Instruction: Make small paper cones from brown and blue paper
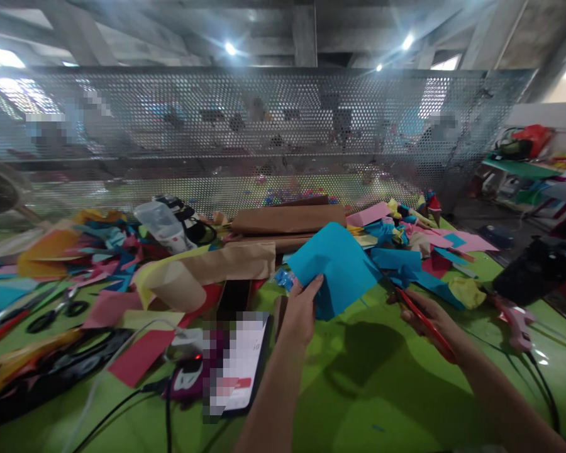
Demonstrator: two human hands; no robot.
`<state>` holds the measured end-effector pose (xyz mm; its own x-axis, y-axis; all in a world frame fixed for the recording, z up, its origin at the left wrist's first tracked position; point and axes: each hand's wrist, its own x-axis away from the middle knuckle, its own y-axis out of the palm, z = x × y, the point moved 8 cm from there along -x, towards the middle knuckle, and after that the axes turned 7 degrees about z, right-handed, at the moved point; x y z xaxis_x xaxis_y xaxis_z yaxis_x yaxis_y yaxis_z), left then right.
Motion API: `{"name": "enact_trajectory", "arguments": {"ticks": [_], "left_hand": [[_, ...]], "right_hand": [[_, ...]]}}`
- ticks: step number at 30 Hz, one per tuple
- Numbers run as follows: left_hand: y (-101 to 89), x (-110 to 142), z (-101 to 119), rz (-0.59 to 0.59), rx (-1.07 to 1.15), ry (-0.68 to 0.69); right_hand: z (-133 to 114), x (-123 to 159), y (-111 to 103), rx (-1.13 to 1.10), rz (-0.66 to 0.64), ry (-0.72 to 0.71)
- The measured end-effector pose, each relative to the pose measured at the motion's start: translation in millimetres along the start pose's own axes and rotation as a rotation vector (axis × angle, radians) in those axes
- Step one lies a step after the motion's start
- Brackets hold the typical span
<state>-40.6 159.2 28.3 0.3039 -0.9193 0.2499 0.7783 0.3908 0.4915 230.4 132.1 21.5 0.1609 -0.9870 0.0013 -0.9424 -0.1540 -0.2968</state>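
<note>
My left hand [302,309] pinches the lower left part of a blue sheet of paper [339,267], thumb on top, and holds it above the green table [353,402]. To its right, my right hand [424,314] grips red-handled scissors [427,327]. Their dark blades point up and left toward the sheet's right corner; whether they touch the paper I cannot tell. Shadows of the hands and paper fall on the table below. Beyond the scissors lie blue paper scraps [415,267] and a crumpled yellow piece [466,292].
A lit phone [245,371] and a purple device with cables [191,377] lie left of my left forearm. Other scissors [59,311] rest farther left among paper scraps. Brown paper rolls [287,220] lie before a perforated metal screen [273,126]. A pink glue gun [516,324] sits right.
</note>
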Motion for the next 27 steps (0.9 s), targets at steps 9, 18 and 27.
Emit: {"name": "enact_trajectory", "arguments": {"ticks": [9, 18, 27], "left_hand": [[-2.9, -2.5, -2.7, 0.008, -0.020, -0.002], [-3.9, -7.0, -5.1, -0.007, -0.009, 0.028], [-5.1, -6.6, -4.7, -0.008, -0.029, 0.017]], "right_hand": [[0.2, -1.8, -2.3, 0.039, 0.019, -0.008], [2.4, -2.8, -4.1, 0.053, 0.033, 0.004], [-1.0, -3.1, -7.2, 0.102, 0.062, -0.015]]}}
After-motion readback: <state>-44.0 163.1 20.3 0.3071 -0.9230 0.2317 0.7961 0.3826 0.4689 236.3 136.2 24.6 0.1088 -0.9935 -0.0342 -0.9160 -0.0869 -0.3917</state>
